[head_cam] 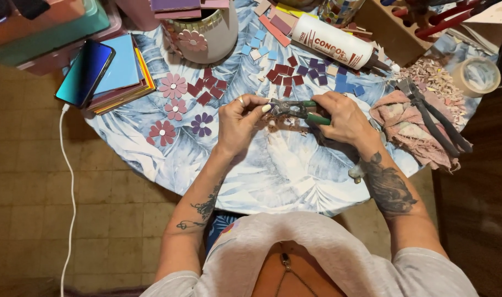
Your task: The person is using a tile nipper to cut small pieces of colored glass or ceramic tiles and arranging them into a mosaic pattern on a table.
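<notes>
Right over the middle of the round table (273, 181), the right hand (344, 116) had its fingers wrapped shut around the green handles of the tile nippers (297, 110). The left hand (237, 118) sat just beside the tool's head, thumb and fingertips pinched together on what looked like a small tile piece fed into the jaws; the piece itself was too small to make out clearly. Such a chip was likely light, stiff and brittle, with sharp edges, so best gripped by its flat faces, near the rim and away from the cut line. The nippers looked solid metal, safest held well back on the padded handles. Tiny crumbs lay on the leaf-print cloth beneath the hands. Toward the far edge sat dark red and purple tile squares (286, 74) and a white glue bottle (330, 41). Tile flowers (174, 85) lay toward the left edge, a phone (86, 71) beyond them. Black pliers (432, 118) rested on a pink rag (405, 126) at the right edge.
</notes>
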